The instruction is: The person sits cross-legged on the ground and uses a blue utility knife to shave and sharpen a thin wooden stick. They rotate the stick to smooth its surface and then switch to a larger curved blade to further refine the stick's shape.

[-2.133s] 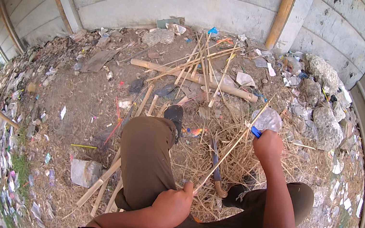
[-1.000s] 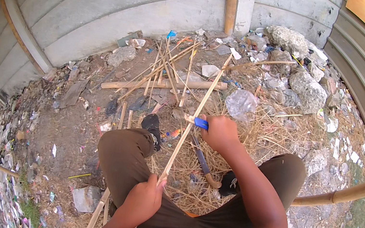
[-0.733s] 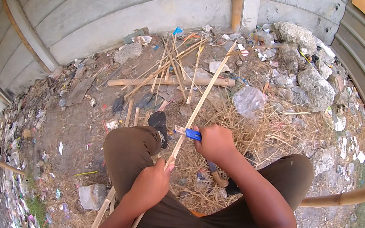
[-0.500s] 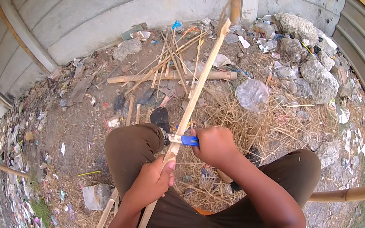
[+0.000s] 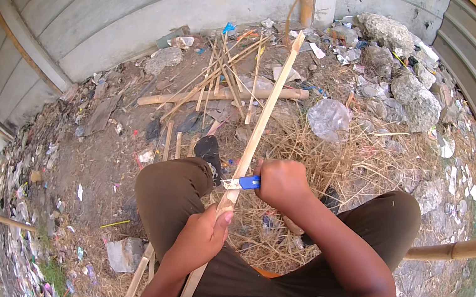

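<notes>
A long pale bamboo strip (image 5: pixel 265 112) runs from my lap away toward the wall, tilted slightly to the right. My left hand (image 5: pixel 199 235) is closed round its lower part, thumb along the top. In my right hand (image 5: pixel 284 184) is a blue-handled knife (image 5: pixel 250 182), gripped in a fist. Its blade lies across the strip a little beyond my left hand, touching or very close to it. Between blade and left hand, the strip's surface looks notched. Most of the knife's handle is hidden in my fist.
Several thin bamboo strips (image 5: pixel 223 76) lie crossed over a thick bamboo pole (image 5: pixel 195 101) near the concrete wall (image 5: pixel 168 2). Broken rocks (image 5: pixel 415 100) and a clear plastic bag (image 5: pixel 328 120) are at the far right. Straw and litter cover the ground. A bamboo pole (image 5: pixel 455 253) juts in from the right.
The knife's blade has turned on the strip and its edge now slants more. The strip's far end has dropped slightly. Both hands keep their hold.
</notes>
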The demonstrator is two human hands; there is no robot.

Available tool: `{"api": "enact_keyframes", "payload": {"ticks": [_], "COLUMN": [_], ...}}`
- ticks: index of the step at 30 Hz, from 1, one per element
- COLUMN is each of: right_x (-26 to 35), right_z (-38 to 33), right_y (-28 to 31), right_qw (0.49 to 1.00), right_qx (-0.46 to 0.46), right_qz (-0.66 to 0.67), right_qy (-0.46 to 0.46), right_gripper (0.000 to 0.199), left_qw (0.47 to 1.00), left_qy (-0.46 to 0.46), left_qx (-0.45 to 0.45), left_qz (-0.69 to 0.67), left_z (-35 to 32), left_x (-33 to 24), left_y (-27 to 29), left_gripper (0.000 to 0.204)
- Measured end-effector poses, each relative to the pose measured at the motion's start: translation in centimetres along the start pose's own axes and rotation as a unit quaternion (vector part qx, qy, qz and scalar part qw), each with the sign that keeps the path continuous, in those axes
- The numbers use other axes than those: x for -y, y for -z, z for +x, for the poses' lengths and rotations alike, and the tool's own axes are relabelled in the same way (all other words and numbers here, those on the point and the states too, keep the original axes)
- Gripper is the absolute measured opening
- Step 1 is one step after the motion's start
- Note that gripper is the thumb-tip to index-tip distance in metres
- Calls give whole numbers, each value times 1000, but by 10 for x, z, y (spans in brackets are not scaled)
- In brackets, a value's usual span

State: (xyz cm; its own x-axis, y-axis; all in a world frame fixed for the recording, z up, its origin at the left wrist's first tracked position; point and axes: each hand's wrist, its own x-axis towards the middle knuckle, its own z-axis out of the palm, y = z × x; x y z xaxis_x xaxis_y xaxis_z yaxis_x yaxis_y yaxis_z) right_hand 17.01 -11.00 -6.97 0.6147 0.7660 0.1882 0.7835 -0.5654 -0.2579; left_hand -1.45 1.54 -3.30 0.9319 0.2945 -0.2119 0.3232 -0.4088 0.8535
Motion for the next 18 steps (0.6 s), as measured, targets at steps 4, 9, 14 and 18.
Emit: {"api": "enact_keyframes", "payload": {"ticks": [4,9,14,18], "right_x": [-3,-8,-19,-27], "right_z": [2,9,20,24], "right_y": [-6,-9,-6,1], "right_qw": [1000,998,988,986], "right_qx": [-11,11,57,76], "right_qz": [-3,20,22,16], "right_qy": [-10,-57,-140,-148], "right_gripper": [16,18,16,20], "left_qw": [1000,999,991,989], "left_qy": [20,-4,-18,7], "left_qx": [-3,-33,-54,-46], "left_qz": [3,38,124,138], "left_z": [2,3,7,4], "left_x": [-3,9,14,-1], "left_y": [-3,-11,-18,-16], "left_gripper": [31,34,34,32]}}
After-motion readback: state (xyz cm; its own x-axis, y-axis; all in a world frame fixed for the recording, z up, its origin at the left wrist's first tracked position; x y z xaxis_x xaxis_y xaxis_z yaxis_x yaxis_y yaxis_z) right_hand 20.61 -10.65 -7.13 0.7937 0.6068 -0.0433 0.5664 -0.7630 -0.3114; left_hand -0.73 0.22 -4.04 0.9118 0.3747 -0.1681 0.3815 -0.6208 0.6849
